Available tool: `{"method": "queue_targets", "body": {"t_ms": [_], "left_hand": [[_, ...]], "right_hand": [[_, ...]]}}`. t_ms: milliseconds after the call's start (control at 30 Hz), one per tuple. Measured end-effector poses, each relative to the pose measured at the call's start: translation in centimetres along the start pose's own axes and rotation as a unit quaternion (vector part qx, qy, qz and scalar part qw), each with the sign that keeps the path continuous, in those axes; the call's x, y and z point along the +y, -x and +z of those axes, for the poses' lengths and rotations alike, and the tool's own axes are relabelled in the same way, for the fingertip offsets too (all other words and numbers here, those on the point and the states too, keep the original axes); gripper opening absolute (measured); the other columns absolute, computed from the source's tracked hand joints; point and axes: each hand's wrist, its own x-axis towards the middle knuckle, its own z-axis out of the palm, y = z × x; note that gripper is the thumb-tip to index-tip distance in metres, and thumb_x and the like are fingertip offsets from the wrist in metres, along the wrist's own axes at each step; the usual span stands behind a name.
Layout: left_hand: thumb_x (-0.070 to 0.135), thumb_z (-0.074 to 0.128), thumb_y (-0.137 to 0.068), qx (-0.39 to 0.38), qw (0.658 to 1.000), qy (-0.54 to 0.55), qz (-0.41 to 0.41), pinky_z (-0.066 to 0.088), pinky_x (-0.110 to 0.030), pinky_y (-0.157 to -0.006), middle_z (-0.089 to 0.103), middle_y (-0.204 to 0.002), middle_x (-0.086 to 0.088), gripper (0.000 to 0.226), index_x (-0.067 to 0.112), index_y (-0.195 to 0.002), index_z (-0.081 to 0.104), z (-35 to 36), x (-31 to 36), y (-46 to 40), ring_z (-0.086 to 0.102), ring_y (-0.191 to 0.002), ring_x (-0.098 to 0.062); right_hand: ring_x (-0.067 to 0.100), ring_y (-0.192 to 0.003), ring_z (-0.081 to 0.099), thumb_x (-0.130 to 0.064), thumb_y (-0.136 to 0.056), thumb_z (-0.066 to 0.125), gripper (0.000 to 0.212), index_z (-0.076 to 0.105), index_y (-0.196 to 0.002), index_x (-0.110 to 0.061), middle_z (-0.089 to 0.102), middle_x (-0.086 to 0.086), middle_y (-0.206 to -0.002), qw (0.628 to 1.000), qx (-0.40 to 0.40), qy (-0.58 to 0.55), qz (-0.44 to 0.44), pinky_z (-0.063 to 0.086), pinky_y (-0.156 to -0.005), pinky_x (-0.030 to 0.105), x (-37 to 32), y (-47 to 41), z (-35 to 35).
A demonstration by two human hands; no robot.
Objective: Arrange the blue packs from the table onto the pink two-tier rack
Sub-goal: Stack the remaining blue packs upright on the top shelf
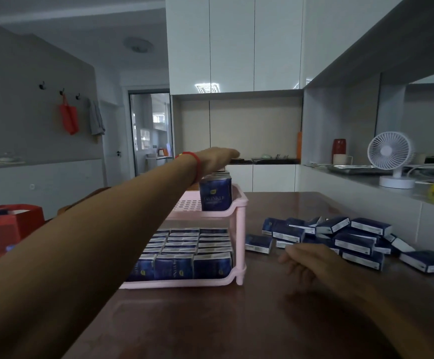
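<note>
Left hand [217, 158] lies flat on top of the upright dark-blue packs [215, 194] standing at the right end of the pink plastic two-tier rack's [239, 229] upper shelf, fingers stretched out and pressing, not gripping. The lower tier is full. Right hand [306, 257], fingers loosely curled and holding nothing, hovers beside the loose heap of blue packs [353, 237] at three o'clock on the brown table [236, 320]. Risk: that short row has bare shelf to its left; a hard press could topple it.
</note>
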Motion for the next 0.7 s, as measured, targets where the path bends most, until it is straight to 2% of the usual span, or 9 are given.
{"method": "queue_targets", "body": {"t_ms": [100,200,267,333,467,533,600,633,700], "left_hand": [[0.044,0.032,-0.103,0.047,0.991,0.121,0.031,0.027,-0.041,-0.112,0.038,-0.155,-0.008,0.056,0.013,-0.149,0.037,-0.8,-1.7,-0.6,0.036,-0.141,-0.026],[0.05,0.033,-0.1,0.089,0.95,0.3,0.006,0.037,-0.04,-0.1,0.039,-0.153,-0.004,0.06,0.018,-0.151,0.033,-0.3,-3.7,-1.0,0.045,-0.128,-0.023],[0.057,0.036,-0.097,0.068,0.894,0.442,-0.024,0.049,-0.036,-0.087,0.051,-0.137,-0.003,0.066,0.019,-0.151,0.033,0.4,-4.7,-1.1,0.058,-0.108,-0.021],[0.064,0.04,-0.092,0.042,0.845,0.531,-0.049,0.055,-0.039,-0.085,0.061,-0.122,-0.007,0.074,0.015,-0.148,0.037,0.9,-5.6,-1.8,0.065,-0.104,-0.026],[0.071,0.045,-0.083,0.02,0.822,0.566,-0.065,0.057,-0.034,-0.073,0.072,-0.097,-0.01,0.079,0.006,-0.127,0.058,1.5,-6.3,-2.9,0.071,-0.079,-0.025],[0.069,0.046,-0.082,0.024,0.822,0.565,-0.069,0.057,-0.035,-0.078,0.073,-0.105,-0.011,0.075,0.009,-0.123,0.063,1.8,-6.5,-3.5,0.072,-0.089,-0.027],[0.067,0.044,-0.084,0.022,0.82,0.568,-0.066,0.055,-0.035,-0.081,0.072,-0.105,-0.012,0.066,0.011,-0.111,0.067,2.1,-6.6,-3.9,0.07,-0.088,-0.028],[0.066,0.043,-0.085,0.024,0.82,0.568,-0.065,0.055,-0.034,-0.079,0.071,-0.102,-0.013,0.061,0.013,-0.104,0.066,2.1,-6.5,-3.8,0.069,-0.083,-0.028],[0.066,0.046,-0.08,0.016,0.822,0.565,-0.067,0.055,-0.037,-0.081,0.071,-0.102,-0.013,0.06,0.015,-0.108,0.063,2.1,-6.5,-4.1,0.069,-0.083,-0.029]], "right_hand": [[0.017,-0.092,0.069,-0.047,-0.099,0.049,0.033,0.074,-0.097,-0.025,0.075,-0.001,-0.098,0.996,0.073,0.003,-0.043,0.052,-0.094,0.05,-1.8,-0.9,0.3],[0.011,-0.116,0.062,-0.053,-0.092,0.038,0.043,0.066,-0.116,-0.03,0.068,-0.008,-0.123,0.99,0.104,-0.052,-0.077,0.044,-0.109,0.045,-6.1,-2.6,0.3],[0.014,-0.13,0.054,-0.051,-0.1,0.037,0.05,0.059,-0.132,-0.02,0.06,-0.002,-0.139,0.975,0.107,-0.173,-0.086,0.037,-0.116,0.043,-9.5,-4.1,0.6],[0.019,-0.142,0.041,-0.053,-0.102,0.033,0.063,0.046,-0.146,-0.01,0.045,0.006,-0.153,0.957,0.085,-0.272,-0.057,0.028,-0.121,0.043,-12.4,-6.1,1.1],[0.028,-0.152,0.02,-0.064,-0.098,0.029,0.084,0.021,-0.156,-0.004,0.018,0.015,-0.164,0.946,0.064,-0.316,0.037,0.018,-0.124,0.042,-15.9,-10.3,2.4],[0.03,-0.142,0.038,-0.065,-0.098,0.028,0.086,0.018,-0.156,-0.003,0.027,0.018,-0.161,0.944,0.067,-0.312,0.08,0.035,-0.111,0.038,-17.0,-11.4,3.3],[0.02,-0.096,0.067,-0.064,-0.099,0.027,0.083,0.023,-0.154,-0.003,0.065,0.02,-0.127,0.945,0.071,-0.301,0.105,0.053,-0.073,0.03,-17.9,-11.7,3.7],[0.017,-0.075,0.068,-0.064,-0.099,0.028,0.082,0.026,-0.153,-0.003,0.071,0.017,-0.101,0.945,0.074,-0.298,0.113,0.049,-0.057,0.025,-18.3,-11.8,3.9],[0.024,-0.071,0.066,-0.066,-0.097,0.03,0.079,0.031,-0.151,-0.008,0.064,0.009,-0.088,0.944,0.068,-0.298,0.125,0.051,-0.053,0.035,-18.8,-12.1,4.2]]}}
